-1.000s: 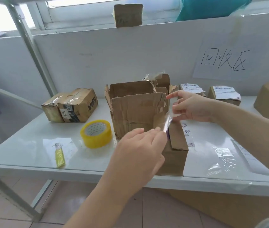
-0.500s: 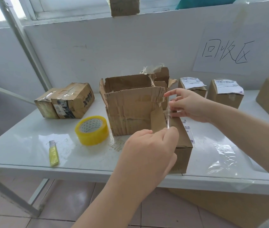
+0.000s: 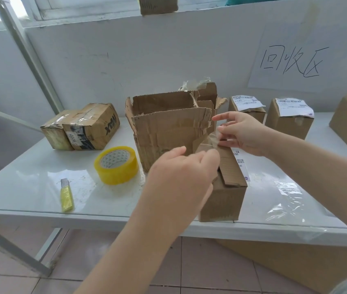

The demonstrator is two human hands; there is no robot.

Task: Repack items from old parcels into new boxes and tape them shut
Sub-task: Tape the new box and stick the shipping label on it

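Tape (image 3: 210, 141) pinched at both ends: your left hand (image 3: 181, 177) curls on the near end, right hand (image 3: 245, 134) on the far. Box (image 3: 224, 198) sits right under them. Likely the unsealing step; next, strip tape clear, lift flap (image 3: 231, 166).

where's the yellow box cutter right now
In the head view, the box cutter lies on the table at its front left, just left of and nearer than the yellow tape roll.

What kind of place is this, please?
Probably a parcel packing or returns station: labelled parcels stand on a white table, a roll of tape and a yellow cutter lie ready, and a handwritten sign hangs on the wall.
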